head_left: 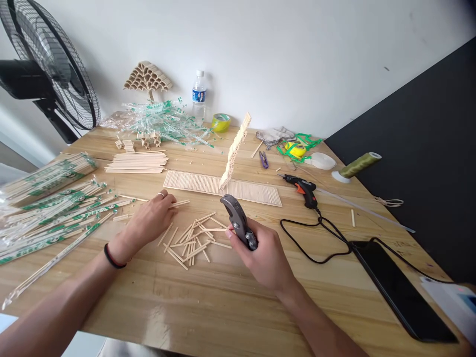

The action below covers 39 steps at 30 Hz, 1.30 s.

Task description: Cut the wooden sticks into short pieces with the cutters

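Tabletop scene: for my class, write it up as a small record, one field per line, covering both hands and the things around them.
Left hand: pinching short sticks
Right hand: holding a grey cutting tool
Between hands: loose stick pile
Beyond: flat stick panel, raised stick strip
Left side: wrapped stick bundles
Right side: glue gun, black cord
Back: bottle, yellow tape

Black fan (76,74) far left. Labelled bottle (199,94) by white wall (282,59), yellow tape roll (221,123) near it. Greyish cloth (275,135) farther right. Green spool (360,165) near desk (208,307) right edge, black tray (403,292) front right.
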Available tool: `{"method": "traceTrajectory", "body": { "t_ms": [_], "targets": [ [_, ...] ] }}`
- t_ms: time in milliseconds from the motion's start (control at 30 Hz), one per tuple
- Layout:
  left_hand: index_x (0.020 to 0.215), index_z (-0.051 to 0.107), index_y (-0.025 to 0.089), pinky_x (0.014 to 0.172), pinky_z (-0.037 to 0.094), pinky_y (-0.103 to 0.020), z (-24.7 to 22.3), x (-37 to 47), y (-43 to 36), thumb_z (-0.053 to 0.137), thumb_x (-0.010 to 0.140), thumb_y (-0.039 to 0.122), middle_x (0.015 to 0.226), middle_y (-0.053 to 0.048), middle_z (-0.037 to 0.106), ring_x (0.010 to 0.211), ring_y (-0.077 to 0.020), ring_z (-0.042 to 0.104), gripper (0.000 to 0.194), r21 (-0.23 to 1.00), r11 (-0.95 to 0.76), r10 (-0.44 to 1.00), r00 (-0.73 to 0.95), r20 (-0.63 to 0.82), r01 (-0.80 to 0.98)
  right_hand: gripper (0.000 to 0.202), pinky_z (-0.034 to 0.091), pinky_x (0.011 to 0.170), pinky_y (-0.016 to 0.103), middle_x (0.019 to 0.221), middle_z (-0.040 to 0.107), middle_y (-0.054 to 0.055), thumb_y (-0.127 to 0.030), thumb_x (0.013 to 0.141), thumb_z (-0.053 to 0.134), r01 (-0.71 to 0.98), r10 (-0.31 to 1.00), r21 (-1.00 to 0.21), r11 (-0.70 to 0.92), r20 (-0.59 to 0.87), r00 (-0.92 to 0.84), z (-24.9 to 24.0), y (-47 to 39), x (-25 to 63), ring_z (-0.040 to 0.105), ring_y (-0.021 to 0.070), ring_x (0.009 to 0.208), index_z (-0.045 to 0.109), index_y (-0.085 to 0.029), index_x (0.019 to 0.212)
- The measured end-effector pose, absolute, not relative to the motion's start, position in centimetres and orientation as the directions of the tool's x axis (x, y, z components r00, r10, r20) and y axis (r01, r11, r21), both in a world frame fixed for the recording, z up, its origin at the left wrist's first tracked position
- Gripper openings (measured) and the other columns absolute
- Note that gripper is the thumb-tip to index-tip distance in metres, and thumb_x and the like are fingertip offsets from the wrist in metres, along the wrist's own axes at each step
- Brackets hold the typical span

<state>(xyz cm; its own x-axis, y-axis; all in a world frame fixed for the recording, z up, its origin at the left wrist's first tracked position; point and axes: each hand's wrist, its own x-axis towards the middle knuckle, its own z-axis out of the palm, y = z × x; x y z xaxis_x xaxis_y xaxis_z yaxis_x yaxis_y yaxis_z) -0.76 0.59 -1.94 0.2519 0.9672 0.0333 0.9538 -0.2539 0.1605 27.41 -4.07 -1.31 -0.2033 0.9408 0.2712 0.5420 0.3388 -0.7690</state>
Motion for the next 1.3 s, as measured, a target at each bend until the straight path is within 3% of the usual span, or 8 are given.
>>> {"method": "traceTrajectory", "body": {
  "t_ms": [267, 567, 767, 967, 1133, 1300],
  "targets": [
    [0.103, 0.061, 0.017, 0.072, 0.052, -0.036, -2.6, -0.5, 0.6, 0.044, 0.102, 0.013, 0.112, -0.012, 0.064, 0.087, -0.0263, 0.071, 0.017, 0.141, -0.271, 0.961, 0.277, -0.022, 0.952, 0.017, 0.044, 0.062, 0.028, 0.071, 0.064, 0.001, -0.031, 0.094, 0.059, 0.577, 0.953, -0.762, 0.293, 0.182, -0.244, -2.3, -3.6, 27.4, 0.057, 0.0168, 0.064, 0.065, -0.02, 0.082],
    [0.1, 0.06, 0.017, 0.069, 0.054, -0.034, -3.7, -0.1, 0.0, 0.049, 0.099, 0.008, 0.11, -0.011, 0.061, 0.08, -0.0217, 0.066, 0.015, 0.207, -0.461, 0.883, 0.468, 0.014, 0.863, 0.016, 0.045, 0.064, 0.029, 0.074, 0.069, 0.003, -0.031, 0.094, 0.062, 0.603, 0.962, -0.753, 0.262, 0.155, -0.223, -2.5, -3.4, 27.4, 0.061, 0.0188, 0.067, 0.066, -0.02, 0.083],
    [0.102, 0.058, 0.018, 0.072, 0.054, -0.03, -2.3, 1.2, -1.2, 0.042, 0.099, 0.003, 0.103, -0.007, 0.061, 0.079, -0.0182, 0.062, 0.022, 0.341, -0.628, 0.771, 0.617, 0.157, 0.699, 0.011, 0.048, 0.067, 0.031, 0.078, 0.072, 0.004, -0.028, 0.092, 0.064, 0.615, 0.969, -0.752, 0.235, 0.13, -0.212, -2.6, -3.3, 27.6, 0.064, 0.0198, 0.069, 0.07, -0.02, 0.09],
    [0.111, 0.056, 0.018, 0.082, 0.056, -0.031, -1.1, 2.4, -2.7, 0.039, 0.1, 0.002, 0.108, -0.009, 0.063, 0.089, -0.0189, 0.064, 0.026, 0.328, -0.751, 0.661, 0.668, 0.343, 0.574, 0.01, 0.049, 0.066, 0.03, 0.077, 0.07, 0.003, -0.028, 0.094, 0.064, 0.551, 0.949, -0.775, 0.309, 0.211, -0.234, -2.2, -3.8, 27.3, 0.063, 0.0186, 0.069, 0.068, -0.02, 0.09],
    [0.123, 0.054, 0.017, 0.09, 0.059, -0.034, -0.8, 3.2, -4.1, 0.042, 0.09, -0.002, 0.113, -0.012, 0.065, 0.102, -0.0228, 0.065, 0.04, 0.321, -0.827, 0.562, 0.707, 0.429, 0.462, 0.001, 0.051, 0.065, 0.027, 0.08, 0.07, 0.001, -0.022, 0.094, 0.064, 0.43, 0.873, -0.763, 0.483, 0.378, -0.308, -1.6, -4.8, 26.7, 0.064, 0.0168, 0.069, 0.064, -0.023, 0.094],
    [0.125, 0.054, 0.019, 0.083, 0.059, -0.033, -0.7, 3.8, -5.3, 0.041, 0.085, -0.004, 0.108, -0.011, 0.067, 0.094, -0.0232, 0.066, 0.047, 0.269, -0.839, 0.544, 0.703, 0.459, 0.473, 0.013, 0.055, 0.068, 0.027, 0.089, 0.073, 0.002, -0.017, 0.092, 0.062, 0.276, 0.804, -0.783, 0.557, 0.426, -0.415, -1.6, -5.4, 26.3, 0.069, 0.0176, 0.075, 0.066, -0.024, 0.102]
  ]
}}
